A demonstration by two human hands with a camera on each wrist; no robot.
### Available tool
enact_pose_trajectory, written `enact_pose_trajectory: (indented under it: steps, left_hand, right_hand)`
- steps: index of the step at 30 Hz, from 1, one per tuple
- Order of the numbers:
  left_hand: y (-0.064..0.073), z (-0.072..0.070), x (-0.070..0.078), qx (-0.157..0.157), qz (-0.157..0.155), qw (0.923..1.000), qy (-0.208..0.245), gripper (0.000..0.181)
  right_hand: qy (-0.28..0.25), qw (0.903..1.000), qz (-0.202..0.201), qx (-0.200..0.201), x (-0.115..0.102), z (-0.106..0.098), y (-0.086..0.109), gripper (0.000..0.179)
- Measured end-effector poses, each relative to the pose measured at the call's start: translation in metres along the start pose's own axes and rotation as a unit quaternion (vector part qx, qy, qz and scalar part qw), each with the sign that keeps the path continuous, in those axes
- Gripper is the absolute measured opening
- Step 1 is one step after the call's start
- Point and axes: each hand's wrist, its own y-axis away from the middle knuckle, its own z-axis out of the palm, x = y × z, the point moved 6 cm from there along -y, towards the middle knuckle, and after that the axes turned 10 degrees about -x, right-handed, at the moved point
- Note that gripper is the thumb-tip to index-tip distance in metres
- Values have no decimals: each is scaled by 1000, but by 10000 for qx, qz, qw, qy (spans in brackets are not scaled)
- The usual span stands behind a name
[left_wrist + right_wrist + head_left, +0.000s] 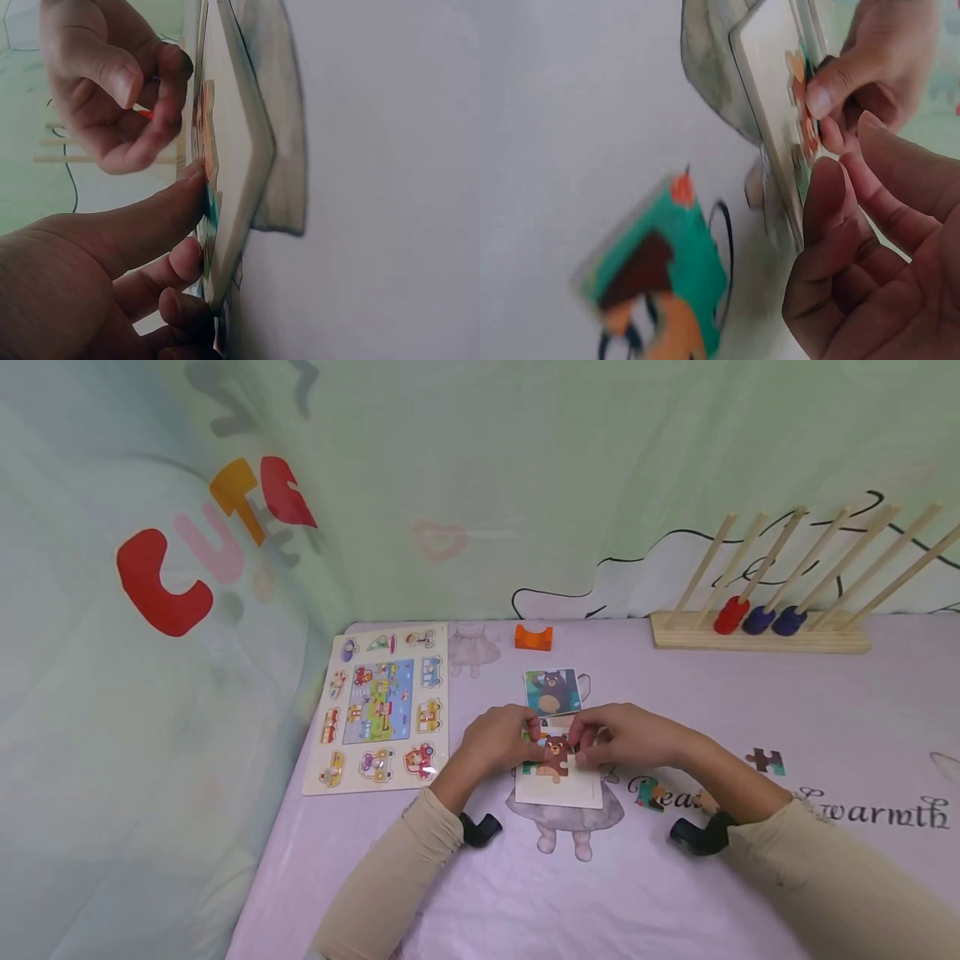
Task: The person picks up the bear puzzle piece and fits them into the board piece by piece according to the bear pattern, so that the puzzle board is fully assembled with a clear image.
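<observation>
A white puzzle board (558, 792) lies in front of me, with joined brown bear puzzle pieces (556, 764) in its frame. My left hand (495, 743) grips the board's left side, its thumb pressing the pieces and its other fingers curled at the edge, as the left wrist view shows. Across from it, my right hand (637, 735) hovers with loosely bent fingers near the board's right edge; its thumb (900, 165) stands apart from the fingers, with nothing between them. Just behind the board is a bear picture card (553, 692).
Loose puzzle pieces lie to the right, one (767, 761) beyond the right wrist and another (649, 795) beside the forearm. A vehicle knob puzzle (442, 693) lies at left. At the back are an orange block (533, 638) and a wooden peg stand (757, 642) with red and blue beads.
</observation>
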Motion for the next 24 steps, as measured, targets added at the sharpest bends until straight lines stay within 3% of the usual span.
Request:
enact_pose_trajectory:
  steps: [13, 24]
  left_hand:
    - [1, 1, 0, -32, -51, 10000, 46, 30]
    - [1, 2, 0, 7, -25, 10000, 89, 31]
  right_hand:
    - [-83, 9987, 240, 452, 11, -24, 40, 21]
    - [235, 9935, 566, 961, 34, -41, 72, 20]
